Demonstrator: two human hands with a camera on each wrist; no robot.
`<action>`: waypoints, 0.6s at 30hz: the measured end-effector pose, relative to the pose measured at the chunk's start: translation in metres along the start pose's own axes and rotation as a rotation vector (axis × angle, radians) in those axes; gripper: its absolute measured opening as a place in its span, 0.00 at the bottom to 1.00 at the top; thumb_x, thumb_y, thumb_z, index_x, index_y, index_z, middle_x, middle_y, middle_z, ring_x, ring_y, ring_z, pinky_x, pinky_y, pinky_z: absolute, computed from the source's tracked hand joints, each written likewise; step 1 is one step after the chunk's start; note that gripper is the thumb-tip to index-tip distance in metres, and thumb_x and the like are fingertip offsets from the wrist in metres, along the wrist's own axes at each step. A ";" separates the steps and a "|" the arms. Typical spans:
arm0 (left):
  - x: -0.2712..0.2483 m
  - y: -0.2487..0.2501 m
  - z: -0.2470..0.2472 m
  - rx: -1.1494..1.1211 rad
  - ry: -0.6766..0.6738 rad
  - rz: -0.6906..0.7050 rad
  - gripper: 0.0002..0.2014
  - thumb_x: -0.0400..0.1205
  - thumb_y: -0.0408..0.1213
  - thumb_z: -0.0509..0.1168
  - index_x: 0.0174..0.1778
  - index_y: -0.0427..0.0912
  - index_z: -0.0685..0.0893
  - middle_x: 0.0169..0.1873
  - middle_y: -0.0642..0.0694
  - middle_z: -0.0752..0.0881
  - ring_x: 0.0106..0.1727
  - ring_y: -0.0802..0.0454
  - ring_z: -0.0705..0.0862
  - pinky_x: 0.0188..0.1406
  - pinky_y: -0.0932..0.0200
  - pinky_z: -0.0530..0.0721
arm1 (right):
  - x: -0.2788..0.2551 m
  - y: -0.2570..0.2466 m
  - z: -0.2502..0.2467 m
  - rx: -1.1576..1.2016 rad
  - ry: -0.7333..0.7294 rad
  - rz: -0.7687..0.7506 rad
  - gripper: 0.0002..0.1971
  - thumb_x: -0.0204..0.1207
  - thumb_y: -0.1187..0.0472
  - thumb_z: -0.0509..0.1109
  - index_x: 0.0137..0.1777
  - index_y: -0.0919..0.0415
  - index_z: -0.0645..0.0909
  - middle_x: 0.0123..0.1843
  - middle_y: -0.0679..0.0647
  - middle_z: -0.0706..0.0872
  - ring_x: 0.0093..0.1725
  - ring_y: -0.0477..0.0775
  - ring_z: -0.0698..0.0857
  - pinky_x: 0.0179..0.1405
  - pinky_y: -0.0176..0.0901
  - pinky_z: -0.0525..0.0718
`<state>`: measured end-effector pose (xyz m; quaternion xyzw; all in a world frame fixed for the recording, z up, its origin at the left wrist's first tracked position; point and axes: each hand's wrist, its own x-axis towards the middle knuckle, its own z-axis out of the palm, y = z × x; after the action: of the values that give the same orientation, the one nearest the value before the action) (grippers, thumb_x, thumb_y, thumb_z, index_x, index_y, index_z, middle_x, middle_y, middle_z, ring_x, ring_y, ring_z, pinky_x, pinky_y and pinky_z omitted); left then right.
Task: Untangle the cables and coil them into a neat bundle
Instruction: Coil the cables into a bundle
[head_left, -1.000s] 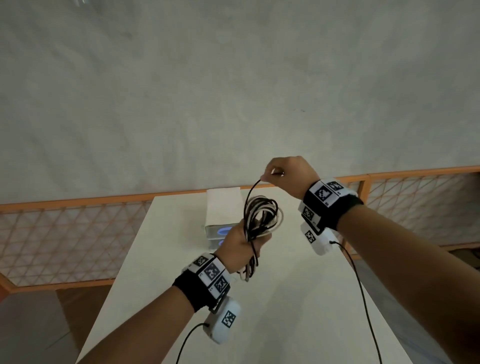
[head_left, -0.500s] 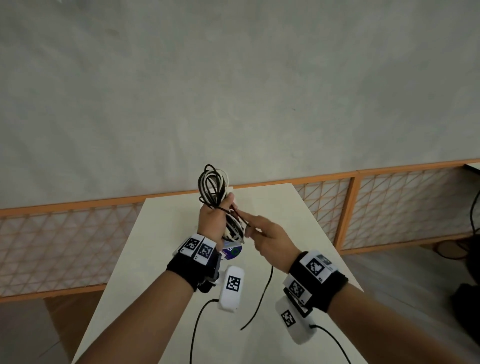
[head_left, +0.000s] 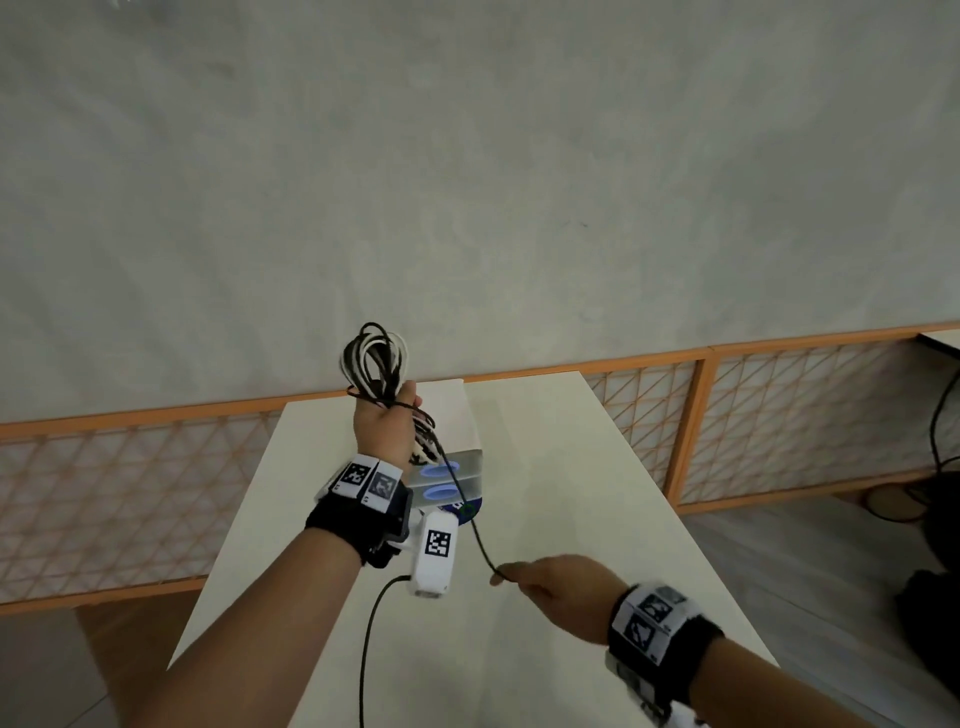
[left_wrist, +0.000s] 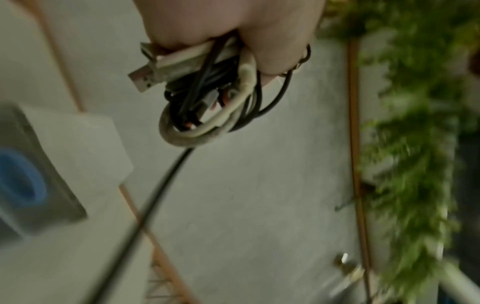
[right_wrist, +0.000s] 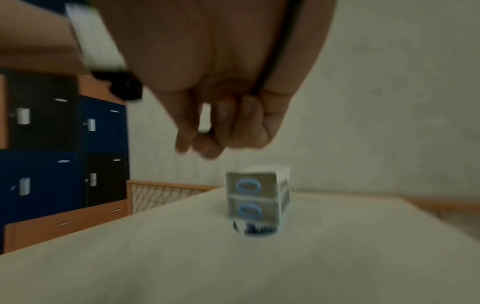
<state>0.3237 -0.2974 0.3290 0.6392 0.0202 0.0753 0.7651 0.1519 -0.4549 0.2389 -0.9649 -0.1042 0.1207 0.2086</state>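
**Cable tail drawn out from a hand-held coil**

Loops of black and off-white cable (head_left: 375, 364) stand above the white table (head_left: 571, 519), the left hand (head_left: 385, 431) wrapped tight round their middle. One thin black strand (head_left: 470, 519) runs down to the right hand (head_left: 563, 590), pinched near its end between thumb and fingers. Light and limp, the strands likely spring apart if released, so grip the gathered waist firmly, keeping the silver USB plugs (left_wrist: 148, 70) tucked in. A grey box with blue ovals (head_left: 447, 480) sits behind.
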 end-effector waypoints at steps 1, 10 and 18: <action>-0.001 -0.003 -0.002 0.060 -0.018 0.036 0.02 0.80 0.33 0.67 0.46 0.38 0.81 0.35 0.42 0.85 0.35 0.48 0.82 0.45 0.51 0.81 | 0.000 -0.008 -0.016 -0.109 -0.039 -0.055 0.19 0.84 0.57 0.51 0.70 0.42 0.75 0.57 0.57 0.87 0.56 0.60 0.83 0.57 0.46 0.78; -0.030 -0.051 -0.007 0.491 -0.596 0.142 0.14 0.78 0.22 0.65 0.59 0.34 0.79 0.48 0.45 0.85 0.49 0.58 0.86 0.60 0.41 0.83 | 0.027 -0.104 -0.157 -0.412 0.280 -0.359 0.12 0.80 0.54 0.63 0.59 0.52 0.85 0.55 0.54 0.89 0.53 0.58 0.85 0.47 0.46 0.77; -0.069 -0.026 -0.003 0.234 -0.638 0.054 0.09 0.77 0.21 0.68 0.52 0.32 0.83 0.37 0.48 0.87 0.33 0.67 0.86 0.43 0.60 0.85 | 0.058 -0.042 -0.174 0.002 0.647 -0.120 0.08 0.70 0.57 0.76 0.41 0.61 0.86 0.38 0.57 0.80 0.38 0.60 0.82 0.42 0.48 0.80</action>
<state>0.2575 -0.3084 0.2986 0.7142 -0.2285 -0.1113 0.6521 0.2484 -0.4686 0.4001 -0.9452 -0.0892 -0.2044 0.2386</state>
